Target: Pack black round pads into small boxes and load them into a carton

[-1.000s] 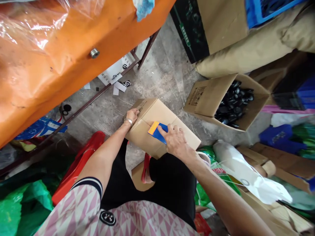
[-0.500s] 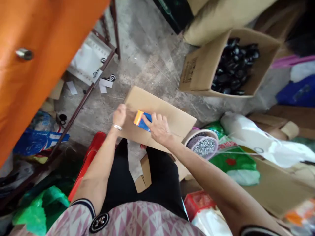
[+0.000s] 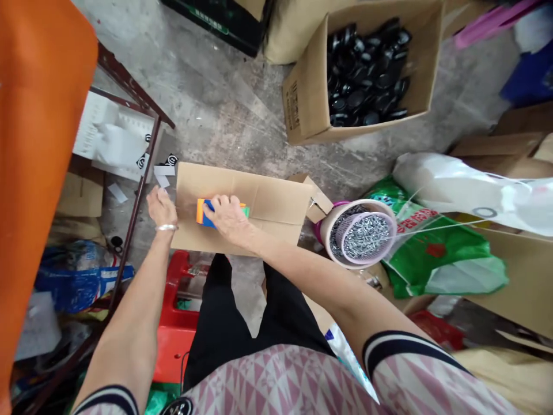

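Moved: carton (image 3: 239, 207) now lies flat and square in front of the person, one flap (image 3: 317, 199) sticking out at its far end.
Right hand (image 3: 228, 219): clasping a blue-and-orange block (image 3: 211, 213) down on the carton.
Left hand (image 3: 162, 206): open, empty, just beside the carton's left edge.
Containers: open box (image 3: 302, 109) full of black caps (image 3: 367, 75); bucket (image 3: 328, 242) of screws (image 3: 365, 236) near the carton.
Around: green bag (image 3: 436, 253) against the bucket; red stool (image 3: 175, 311) partly under the carton; metal rack (image 3: 125, 75) to the left.
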`<state>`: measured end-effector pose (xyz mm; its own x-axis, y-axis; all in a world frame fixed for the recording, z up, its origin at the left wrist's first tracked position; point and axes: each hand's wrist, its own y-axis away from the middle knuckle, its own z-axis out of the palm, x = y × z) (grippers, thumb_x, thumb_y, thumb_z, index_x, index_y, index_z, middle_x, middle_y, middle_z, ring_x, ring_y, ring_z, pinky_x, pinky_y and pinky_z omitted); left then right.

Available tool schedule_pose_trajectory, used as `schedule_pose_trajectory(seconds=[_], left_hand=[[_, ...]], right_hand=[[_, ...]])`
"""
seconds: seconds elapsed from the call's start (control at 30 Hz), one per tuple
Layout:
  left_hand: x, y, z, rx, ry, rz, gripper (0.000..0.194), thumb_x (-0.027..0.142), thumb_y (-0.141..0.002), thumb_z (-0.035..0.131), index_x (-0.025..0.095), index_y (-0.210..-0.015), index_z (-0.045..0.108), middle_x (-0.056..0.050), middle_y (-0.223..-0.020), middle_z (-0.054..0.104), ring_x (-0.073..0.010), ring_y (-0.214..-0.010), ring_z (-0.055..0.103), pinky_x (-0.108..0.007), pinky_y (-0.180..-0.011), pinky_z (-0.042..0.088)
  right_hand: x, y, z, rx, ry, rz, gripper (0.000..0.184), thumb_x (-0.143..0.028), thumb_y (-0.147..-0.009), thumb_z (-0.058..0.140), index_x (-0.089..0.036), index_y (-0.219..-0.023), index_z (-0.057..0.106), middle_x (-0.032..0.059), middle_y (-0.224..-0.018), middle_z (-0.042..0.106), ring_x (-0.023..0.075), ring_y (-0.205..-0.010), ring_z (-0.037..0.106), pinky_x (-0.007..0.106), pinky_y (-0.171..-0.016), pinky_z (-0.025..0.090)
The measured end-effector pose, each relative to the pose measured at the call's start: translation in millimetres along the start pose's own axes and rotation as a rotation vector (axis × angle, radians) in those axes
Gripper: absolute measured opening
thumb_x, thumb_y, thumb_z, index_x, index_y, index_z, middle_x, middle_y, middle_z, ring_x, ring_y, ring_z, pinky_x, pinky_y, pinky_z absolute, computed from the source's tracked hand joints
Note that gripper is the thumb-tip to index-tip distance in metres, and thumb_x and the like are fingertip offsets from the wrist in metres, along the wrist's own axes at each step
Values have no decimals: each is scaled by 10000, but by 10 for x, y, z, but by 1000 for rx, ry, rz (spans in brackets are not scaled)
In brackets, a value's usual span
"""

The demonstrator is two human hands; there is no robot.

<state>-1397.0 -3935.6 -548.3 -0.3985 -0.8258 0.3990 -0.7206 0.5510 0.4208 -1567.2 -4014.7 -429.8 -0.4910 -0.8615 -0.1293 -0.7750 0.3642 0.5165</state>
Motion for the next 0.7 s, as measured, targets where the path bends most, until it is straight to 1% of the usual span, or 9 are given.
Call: schedule_pose_trajectory(seconds=[0.03,0.07,0.13,0.23,0.3,0.4,0.5,0.6,0.7], left_hand=[[20,95,14,24,43,95,609,375,-985,160,68,-1390,497,-205,-1446,485,-228,-1369,438,-397,-1153,323],[36,185,41,17,76,182,607,387,-981,179,82,-1406,487,-185,-1499,428,-216,-1411,382,-373,-1175,284],[60,314,116,-23,70,293,616,443,-969,234,105,-1414,495,-170,-1561,335,-241,-1462,292,-384,-1194,239],[99,369,219,-31,-50,296,627,465,-968,238,128,-1450,456,-173,-1597,248,-294,-1488,214,-458,-1193,221],[145,368,252,-27,-117,295,617,455,-970,243,141,-1464,437,-187,-1598,232,-328,-1484,213,-507,-1175,244],[248,405,257,-12,-228,304,656,506,-948,343,174,-1514,341,-208,-1610,169,-400,-1466,213,-595,-1130,264],[367,482,256,16,-321,302,773,566,-906,441,198,-1551,226,-223,-1613,131,-466,-1428,240,-654,-1074,274],[457,531,275,22,-363,278,823,603,-888,462,184,-1552,215,-233,-1607,136,-495,-1398,266,-667,-1048,278],[495,541,308,50,-409,261,849,613,-863,494,195,-1549,223,-235,-1600,167,-493,-1366,318,-667,-1024,305]], right_hand=[[4,-11,10,6,-10,3,420,-96,-926,377,-185,-1330,449,144,-1197,522,263,-1006,481,411,-765,396],[10,-20,13,8,-20,8,409,-103,-938,360,-188,-1329,449,139,-1197,521,260,-1010,478,410,-771,397],[34,-11,2,-2,-36,15,396,-126,-963,324,-199,-1332,449,133,-1203,518,261,-1028,476,411,-779,398],[128,131,-31,24,-72,-6,421,-138,-971,319,-249,-1365,423,119,-1250,503,253,-1050,475,404,-804,392],[268,352,-33,39,-108,-14,463,-133,-960,352,-289,-1395,382,110,-1269,496,243,-1043,473,391,-815,382],[655,883,38,-24,-152,2,502,-132,-952,370,-313,-1419,353,122,-1236,504,239,-988,468,378,-793,363],[1227,1582,192,-119,-131,22,614,-117,-910,416,-333,-1472,295,137,-1202,494,252,-949,452,382,-784,336],[1828,2300,403,-190,-79,52,684,-120,-879,449,-371,-1489,271,133,-1187,469,256,-923,431,387,-792,312],[2300,2886,674,-255,-40,157,639,-195,-878,493,-362,-1473,332,133,-1217,431,261,-938,407,401,-826,302]])
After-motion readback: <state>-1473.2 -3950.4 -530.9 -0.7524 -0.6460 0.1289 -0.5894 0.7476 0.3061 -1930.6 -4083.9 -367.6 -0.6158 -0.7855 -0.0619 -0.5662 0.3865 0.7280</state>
